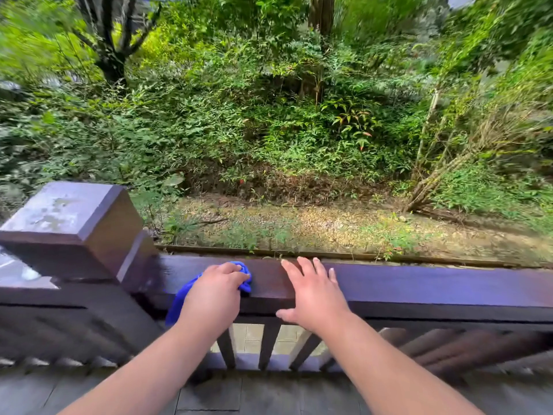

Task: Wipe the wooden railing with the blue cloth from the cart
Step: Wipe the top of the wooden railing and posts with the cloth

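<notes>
A dark brown wooden railing (419,286) runs across the lower half of the head view. My left hand (214,295) presses a bunched blue cloth (179,298) onto the top of the rail, close to the post. Part of the cloth hangs down the near side of the rail; the rest is hidden under my fingers. My right hand (311,292) lies flat on the rail just to the right, fingers spread, holding nothing. The cart is not in view.
A thick square post (68,226) with a wet-looking cap stands at the left end of the rail. Balusters (267,345) run below it. Grey deck boards (269,393) lie underfoot. Beyond the rail are bare ground and dense green bushes.
</notes>
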Available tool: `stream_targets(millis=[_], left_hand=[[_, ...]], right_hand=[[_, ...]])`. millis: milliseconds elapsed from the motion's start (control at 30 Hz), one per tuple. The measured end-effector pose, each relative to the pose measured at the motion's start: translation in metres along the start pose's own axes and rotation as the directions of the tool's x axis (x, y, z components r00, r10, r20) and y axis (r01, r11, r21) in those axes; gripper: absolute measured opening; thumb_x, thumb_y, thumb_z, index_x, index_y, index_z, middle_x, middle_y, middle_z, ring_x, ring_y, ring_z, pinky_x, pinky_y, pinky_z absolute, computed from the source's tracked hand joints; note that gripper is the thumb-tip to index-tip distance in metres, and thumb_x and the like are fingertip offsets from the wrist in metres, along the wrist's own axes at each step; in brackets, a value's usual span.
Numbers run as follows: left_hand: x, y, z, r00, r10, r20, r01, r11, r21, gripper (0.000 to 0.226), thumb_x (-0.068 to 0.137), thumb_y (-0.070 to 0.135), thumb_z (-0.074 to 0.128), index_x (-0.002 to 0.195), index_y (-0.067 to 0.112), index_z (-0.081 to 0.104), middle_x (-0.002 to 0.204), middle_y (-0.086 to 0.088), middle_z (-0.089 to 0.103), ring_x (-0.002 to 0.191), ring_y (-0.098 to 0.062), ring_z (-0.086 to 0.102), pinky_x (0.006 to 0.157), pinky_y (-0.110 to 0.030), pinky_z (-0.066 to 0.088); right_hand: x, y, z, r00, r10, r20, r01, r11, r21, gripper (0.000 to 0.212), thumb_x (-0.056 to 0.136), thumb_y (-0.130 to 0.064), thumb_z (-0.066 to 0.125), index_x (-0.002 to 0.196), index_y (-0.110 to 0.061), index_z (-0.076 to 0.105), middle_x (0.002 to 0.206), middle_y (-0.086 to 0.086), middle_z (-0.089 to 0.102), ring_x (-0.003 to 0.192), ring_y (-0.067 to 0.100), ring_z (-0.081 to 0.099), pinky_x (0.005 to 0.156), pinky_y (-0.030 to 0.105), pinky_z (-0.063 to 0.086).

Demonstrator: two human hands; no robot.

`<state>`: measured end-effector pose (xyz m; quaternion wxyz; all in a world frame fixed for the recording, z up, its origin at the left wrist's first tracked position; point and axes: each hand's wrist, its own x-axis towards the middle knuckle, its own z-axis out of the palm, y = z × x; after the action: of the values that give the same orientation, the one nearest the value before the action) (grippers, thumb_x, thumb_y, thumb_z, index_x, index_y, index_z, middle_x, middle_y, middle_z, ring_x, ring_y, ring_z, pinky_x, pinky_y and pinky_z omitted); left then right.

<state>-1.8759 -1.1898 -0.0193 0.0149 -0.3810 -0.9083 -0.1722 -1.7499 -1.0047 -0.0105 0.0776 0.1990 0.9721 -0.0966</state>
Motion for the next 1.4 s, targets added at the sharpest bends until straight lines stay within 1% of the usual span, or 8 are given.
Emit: stream_targets(millis=[267,467,600,700,800,967,1167,1400], left_hand=[[0.022,0.108,0.035,0.977,0.137,0.164,-0.131,0.990,-0.045,0.044,0.091,0.017,0.050,0.129,0.034,0.062,0.140,0.012,0.053,0.122,-0.019,0.045,0.104,-0.032,0.038],[0.040,0.184,0.056,0.961,0.179,0.213,-0.182,0.983,-0.006,0.046,0.091,0.016,0.048,0.132,0.032,0.060,0.143,0.013,0.051,0.121,-0.019,0.045,0.104,-0.032,0.039],[0.048,0.229,0.069,0.950,0.227,0.216,-0.235,0.972,0.009,0.044,0.087,0.014,0.047,0.125,0.029,0.063,0.136,0.010,0.056,0.112,-0.021,0.049,0.099,-0.031,0.040],[0.052,0.240,0.071,0.925,0.300,0.233,-0.307,0.952,-0.005,0.039,0.081,0.012,0.047,0.113,0.024,0.065,0.131,0.007,0.059,0.108,-0.023,0.050,0.096,-0.033,0.040],[0.048,0.225,0.067,0.919,0.347,0.187,-0.351,0.936,-0.015,0.046,0.077,0.009,0.053,0.117,0.030,0.065,0.135,0.009,0.058,0.113,-0.018,0.051,0.098,-0.027,0.039],[0.030,0.172,0.054,0.973,0.109,0.203,-0.128,0.988,0.083,0.050,0.089,0.019,0.052,0.135,0.037,0.052,0.147,0.013,0.045,0.126,-0.018,0.046,0.099,-0.031,0.046],[0.004,0.085,0.017,0.984,-0.083,0.158,0.059,0.987,0.150,0.052,0.091,0.019,0.050,0.139,0.037,0.045,0.151,0.011,0.038,0.131,-0.019,0.040,0.095,-0.033,0.048],[-0.016,-0.027,-0.034,0.917,-0.392,0.069,0.338,0.859,0.385,0.044,0.089,0.017,0.051,0.133,0.019,0.042,0.145,-0.012,0.037,0.117,-0.025,0.051,0.085,-0.037,0.051]], right_hand=[[-0.011,0.081,-0.022,0.999,0.021,0.034,-0.020,0.999,-0.028,0.114,0.077,-0.064,0.079,0.162,-0.034,0.010,0.170,0.007,0.018,0.157,0.038,0.009,0.122,0.069,0.012],[-0.023,0.153,-0.035,0.995,0.017,0.102,-0.012,0.999,-0.047,0.112,0.078,-0.061,0.079,0.163,-0.030,0.012,0.165,0.009,0.025,0.155,0.040,0.014,0.119,0.072,0.013],[-0.028,0.178,-0.035,0.995,-0.032,0.094,0.037,0.998,-0.060,0.099,0.086,-0.044,0.075,0.162,-0.028,0.014,0.161,0.012,0.029,0.155,0.041,0.016,0.119,0.072,0.012],[-0.026,0.184,-0.038,0.995,-0.050,0.092,0.053,0.998,-0.037,0.094,0.086,-0.041,0.074,0.160,-0.026,0.019,0.157,0.011,0.034,0.153,0.041,0.019,0.119,0.072,0.013],[-0.023,0.178,-0.042,0.993,-0.071,0.092,0.075,0.996,-0.041,0.095,0.080,-0.048,0.077,0.157,-0.025,0.025,0.154,0.011,0.038,0.151,0.039,0.025,0.119,0.072,0.015],[-0.015,0.139,-0.041,0.989,-0.144,0.044,0.146,0.988,-0.050,0.102,0.076,-0.065,0.073,0.157,-0.027,0.025,0.156,0.009,0.037,0.147,0.036,0.029,0.120,0.067,0.019],[-0.002,0.048,-0.025,0.975,-0.217,0.058,0.220,0.973,-0.065,0.105,0.079,-0.066,0.070,0.161,-0.030,0.016,0.163,0.006,0.028,0.152,0.035,0.021,0.122,0.066,0.016],[0.012,-0.048,-0.001,0.963,-0.270,-0.028,0.267,0.960,-0.081,0.100,0.083,-0.066,0.065,0.162,-0.030,0.015,0.167,0.006,0.023,0.154,0.034,0.019,0.123,0.062,0.016]])
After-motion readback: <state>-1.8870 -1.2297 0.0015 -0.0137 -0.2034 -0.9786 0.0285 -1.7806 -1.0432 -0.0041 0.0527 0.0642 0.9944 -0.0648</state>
